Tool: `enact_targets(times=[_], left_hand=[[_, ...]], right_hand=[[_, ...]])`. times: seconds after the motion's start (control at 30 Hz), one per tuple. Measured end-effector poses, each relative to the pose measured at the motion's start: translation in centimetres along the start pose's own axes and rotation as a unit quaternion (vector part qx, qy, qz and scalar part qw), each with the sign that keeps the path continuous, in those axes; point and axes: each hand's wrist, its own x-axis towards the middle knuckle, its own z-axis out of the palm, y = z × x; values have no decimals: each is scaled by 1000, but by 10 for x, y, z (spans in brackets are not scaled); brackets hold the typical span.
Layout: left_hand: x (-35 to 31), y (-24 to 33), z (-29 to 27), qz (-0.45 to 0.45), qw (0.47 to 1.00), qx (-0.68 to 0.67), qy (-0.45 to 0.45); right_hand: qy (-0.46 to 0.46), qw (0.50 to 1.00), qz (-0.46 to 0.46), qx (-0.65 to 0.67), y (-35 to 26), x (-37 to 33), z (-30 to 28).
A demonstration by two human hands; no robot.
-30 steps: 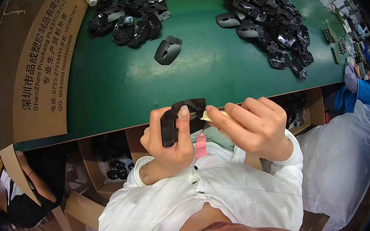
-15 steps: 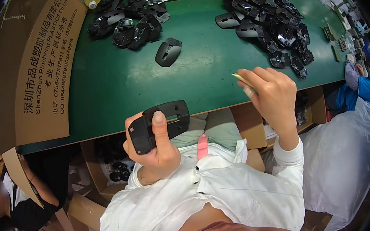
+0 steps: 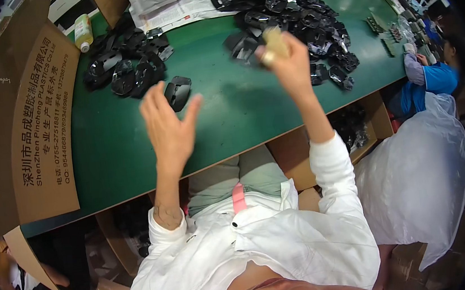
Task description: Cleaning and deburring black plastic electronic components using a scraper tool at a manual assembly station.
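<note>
My left hand (image 3: 168, 126) is open above the green table, its fingers spread and nothing visible in them. Just beyond its fingertips lies a single black mouse shell (image 3: 179, 91); whether they touch it I cannot tell. My right hand (image 3: 291, 62) is reaching toward the right-hand heap of black mouse shells (image 3: 321, 22), closed on a small pale yellow piece (image 3: 275, 41). Motion smears that piece, so its exact kind does not show. Beside this hand, a blurred dark shell (image 3: 243, 46) lies at the heap's near left edge.
Another heap of black shells (image 3: 136, 67) is at the far left, near a bottle (image 3: 83, 33) of yellowish liquid. A tall cardboard box (image 3: 41, 131) borders the left side. Newspaper (image 3: 178, 6) covers the back. A stuffed clear plastic bag (image 3: 416, 171) stands right, below a person in blue (image 3: 438, 75).
My left hand has let go of the black shell it held, opened and moved forward. My right hand has moved forward to the right heap with the yellow piece. The whole view has shifted.
</note>
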Motion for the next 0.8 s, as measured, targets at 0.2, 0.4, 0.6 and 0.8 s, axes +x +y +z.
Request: enact_targets(times=[0.2, 0.4, 0.6, 0.8], left_hand=[[4, -39, 32, -63, 986, 147, -56], [9, -27, 23, -92, 992, -40, -83], [-24, 7, -17, -62, 945, -319, -28], [-43, 55, -23, -172, 797, -576, -55]], right_hand=[[245, 927, -87, -272, 39, 140, -35], [230, 881, -116, -398, 80, 158, -39], [-128, 986, 62, 85, -17, -15, 21], [-194, 913, 179, 309, -25, -109, 15]])
